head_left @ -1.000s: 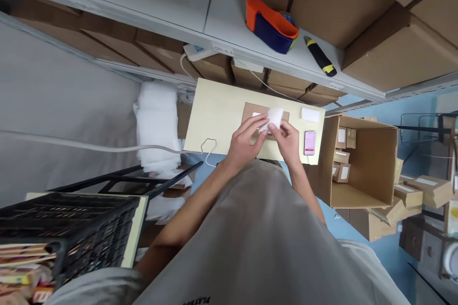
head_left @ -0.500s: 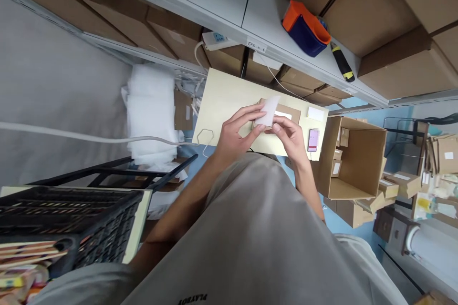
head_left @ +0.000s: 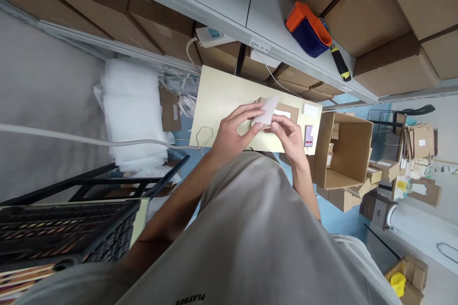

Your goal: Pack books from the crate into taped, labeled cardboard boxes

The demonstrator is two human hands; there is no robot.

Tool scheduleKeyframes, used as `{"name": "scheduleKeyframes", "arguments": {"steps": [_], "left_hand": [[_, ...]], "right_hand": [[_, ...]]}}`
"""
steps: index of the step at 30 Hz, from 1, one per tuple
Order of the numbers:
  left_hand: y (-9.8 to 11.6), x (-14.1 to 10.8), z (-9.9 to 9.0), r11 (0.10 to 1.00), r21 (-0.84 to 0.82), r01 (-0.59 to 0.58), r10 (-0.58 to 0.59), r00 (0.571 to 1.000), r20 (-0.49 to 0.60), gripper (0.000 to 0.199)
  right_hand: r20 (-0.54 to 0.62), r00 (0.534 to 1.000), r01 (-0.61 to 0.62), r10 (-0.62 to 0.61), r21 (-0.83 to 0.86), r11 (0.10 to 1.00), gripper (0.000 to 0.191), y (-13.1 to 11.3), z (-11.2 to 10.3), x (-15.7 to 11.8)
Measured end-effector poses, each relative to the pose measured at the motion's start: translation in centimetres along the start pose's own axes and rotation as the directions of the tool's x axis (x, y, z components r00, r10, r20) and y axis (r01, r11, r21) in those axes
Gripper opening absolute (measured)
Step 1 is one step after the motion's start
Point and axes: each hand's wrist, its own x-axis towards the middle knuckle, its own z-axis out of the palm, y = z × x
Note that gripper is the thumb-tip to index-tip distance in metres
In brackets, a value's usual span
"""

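Note:
Between my two hands a small white sheet [head_left: 267, 109], likely paper, stands tilted above the pale yellow table [head_left: 214, 95]. My left hand [head_left: 233, 129] pinches it at its left and lower edge between thumb and fingers. At the sheet's lower right corner, my right hand [head_left: 290, 139] has its thumb and fingertips pressed together; how much of the sheet they grip is hidden. Just behind the sheet lies a small cardboard box [head_left: 292, 112] with a white label, partly covered by the sheet and my hands.
Right of the hands are a phone [head_left: 308, 136] and a small white item [head_left: 310, 110]. A large open carton [head_left: 352, 147] stands beyond the table's right end. White packing sheets [head_left: 130, 109] are stacked at left. Above runs a shelf with an orange-blue holder [head_left: 309, 31] and a cutter [head_left: 339, 63].
The camera view has shifted slightly, so the surroundings on the right slide left. My hands and the white sheet keep nearly the same pose.

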Motion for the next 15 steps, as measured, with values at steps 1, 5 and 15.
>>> {"name": "scheduleKeyframes", "arguments": {"steps": [1,5,15], "left_hand": [[-0.1,0.1,-0.2,1.0,-0.004,0.001,-0.001,1.0,0.0,0.035],[-0.3,0.3,-1.0,1.0,-0.019,0.0,0.0,1.0,-0.001,0.036],[-0.8,-0.8,-2.5,0.997,-0.073,0.004,-0.003,1.0,0.016,0.034]], "right_hand": [[0.0,1.0,0.001,-0.001,-0.005,1.0,0.047,0.0,0.2,0.1],[-0.025,1.0,0.01,-0.01,-0.002,1.0,0.045,0.1,1.1,0.6],[-0.053,0.999,0.012,-0.011,0.019,1.0,0.043,0.3,3.2,0.8]]}}
